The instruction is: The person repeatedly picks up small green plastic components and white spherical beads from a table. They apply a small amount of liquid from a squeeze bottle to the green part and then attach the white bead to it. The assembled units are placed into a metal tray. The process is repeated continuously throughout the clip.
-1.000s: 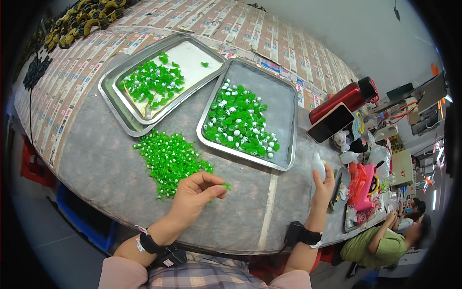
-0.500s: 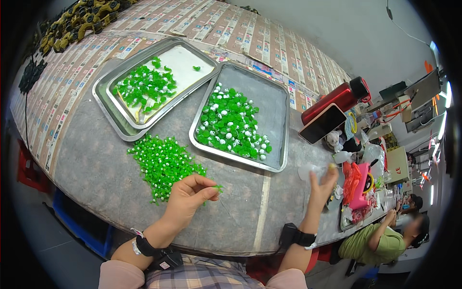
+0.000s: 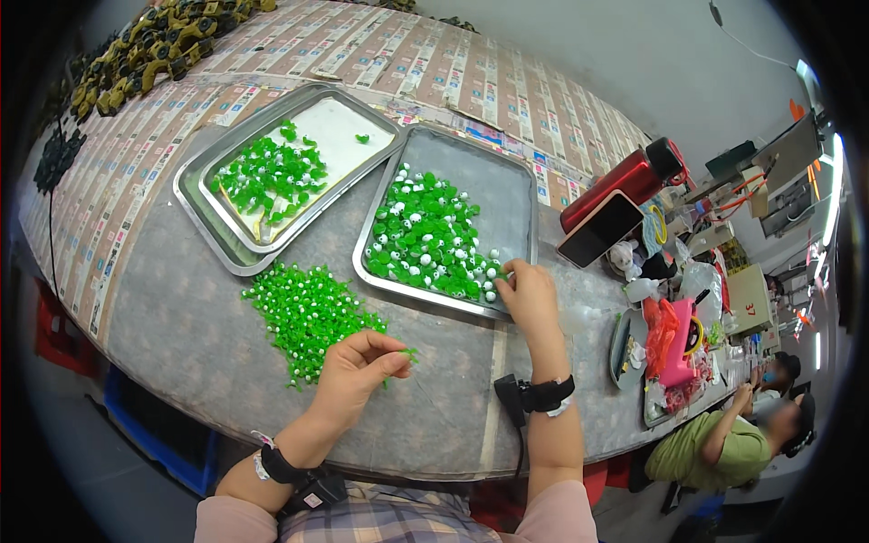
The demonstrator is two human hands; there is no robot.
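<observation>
At lower centre, our left hand (image 3: 355,373) pinches a green piece (image 3: 413,356); right of centre, our right hand (image 3: 534,303) bends over the tray (image 3: 493,176) (its grip, we cannot tell).

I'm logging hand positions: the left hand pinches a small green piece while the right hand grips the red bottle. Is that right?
Not quite: the head view shows the right hand at the near corner of the right tray, not on the red bottle. The left hand does pinch a small green piece.
</observation>
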